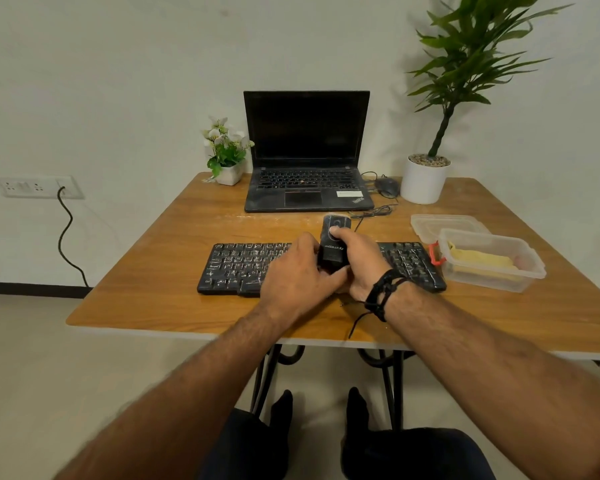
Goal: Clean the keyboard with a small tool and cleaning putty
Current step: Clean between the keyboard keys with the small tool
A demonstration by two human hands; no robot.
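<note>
We find both forearms reaching forward over the table point(146, 299), hands meeting above the middle of the keyboard point(236, 268). The right hand point(362, 261) grips the black tool point(333, 244) upright, thumb pressed on its top; the left hand point(297, 271) curls round its lower end. The putty point(482, 263) lies in the open tub point(530, 271), right of the keyboard.

Both forearms stretched forward, left hand point(297, 271) and right hand point(359, 261) side by side, fingers point(336, 232) curled, gripping
</note>
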